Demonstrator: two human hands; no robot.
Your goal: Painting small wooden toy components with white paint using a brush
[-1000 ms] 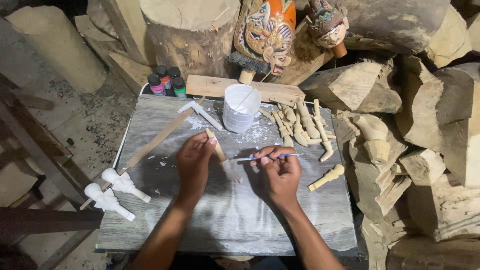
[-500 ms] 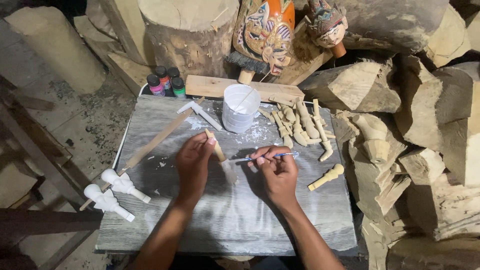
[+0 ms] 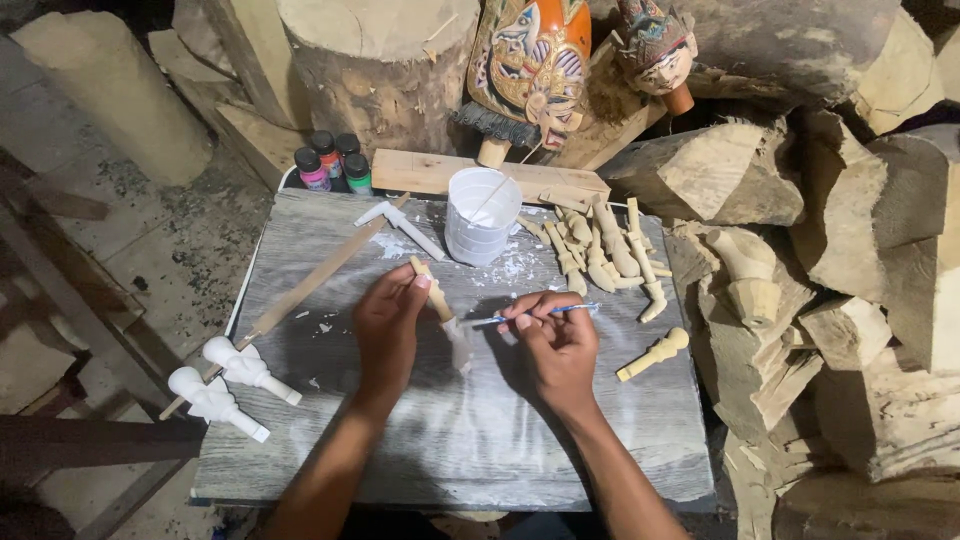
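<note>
Left hand fingers curled, right hand pinching, forearms angled inward

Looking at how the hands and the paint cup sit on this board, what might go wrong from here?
1. The white paint cup stands just beyond the right hand holding the brush; a careless reach might tip it.
2. The left hand pinches the half-painted wooden arm piece near its coated end, so paint may smear onto the fingers.
3. The two white-painted pieces overhang the board edge and could roll off.

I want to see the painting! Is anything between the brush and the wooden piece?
No. The right hand points the brush tip straight at the wooden piece in the left hand; nothing sits in that small gap.
</note>
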